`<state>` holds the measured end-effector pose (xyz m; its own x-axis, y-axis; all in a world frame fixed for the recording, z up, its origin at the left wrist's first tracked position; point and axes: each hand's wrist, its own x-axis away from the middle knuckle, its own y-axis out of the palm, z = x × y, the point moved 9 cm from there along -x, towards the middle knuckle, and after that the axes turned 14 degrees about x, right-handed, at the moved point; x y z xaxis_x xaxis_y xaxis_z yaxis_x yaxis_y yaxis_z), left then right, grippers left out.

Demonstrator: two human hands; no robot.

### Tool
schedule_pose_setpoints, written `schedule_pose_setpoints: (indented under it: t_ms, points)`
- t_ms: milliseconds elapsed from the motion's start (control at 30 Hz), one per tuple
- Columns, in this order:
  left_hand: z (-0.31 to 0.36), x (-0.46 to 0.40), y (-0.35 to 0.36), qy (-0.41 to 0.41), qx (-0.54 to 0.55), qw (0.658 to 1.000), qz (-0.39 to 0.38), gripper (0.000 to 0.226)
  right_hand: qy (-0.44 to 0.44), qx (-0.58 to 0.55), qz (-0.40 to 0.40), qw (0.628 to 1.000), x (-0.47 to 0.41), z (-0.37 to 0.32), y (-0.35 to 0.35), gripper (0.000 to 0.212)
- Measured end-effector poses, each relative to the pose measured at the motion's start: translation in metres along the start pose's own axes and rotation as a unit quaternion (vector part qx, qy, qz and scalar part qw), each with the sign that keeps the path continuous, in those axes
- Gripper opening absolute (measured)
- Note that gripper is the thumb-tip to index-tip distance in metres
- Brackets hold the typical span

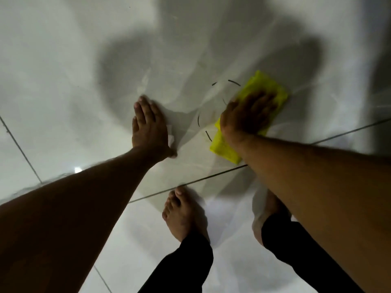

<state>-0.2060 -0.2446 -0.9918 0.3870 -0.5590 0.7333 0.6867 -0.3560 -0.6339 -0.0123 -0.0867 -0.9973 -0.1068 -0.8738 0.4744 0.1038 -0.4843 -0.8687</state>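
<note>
Where the yellow cloth (264, 87) lies: it lies flat on the white tiled surface (63, 60), directly under the right hand (247, 115). The cloth is longer than the hand, so one yellow end shows beyond the fingertips and the other end shows below the wrist, beside the forearm.
Right hand: the palm is down on the middle of the cloth and presses it on the surface. The fingers are straight and close together, not curled round the cloth. They look blurred.
Left hand (148, 125): it rests flat on the bare surface, with straight fingers that lie together, and it holds nothing. It is well apart from the cloth, on the left of it.
Dashed circle (233, 82): black short dashes are drawn on the surface between the two hands. The right side of this circle is covered by the cloth and by the right hand.
Tiled surface: it is glossy and pale, with large grey shadows (127, 66) above the hands. I cannot tell if the part under the hands is floor or wall.
Grout line (211, 178): a dark line runs across the surface, just below the lower end of the cloth.
Left foot (184, 212): it is bare, and the toes reach the grout line.
Right foot (266, 212): it is mostly hidden behind the right forearm.
Trouser legs (190, 261): they are black and end at the ankles.
</note>
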Motion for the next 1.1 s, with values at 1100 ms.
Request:
schedule_pose_setpoints:
  t_ms: [1100]
  points:
    - [-0.016,0.006,-0.013,0.041,0.013,0.999,0.031,0.166,-0.376,0.144,0.136,0.905,0.001,-0.124,-0.018,0.075]
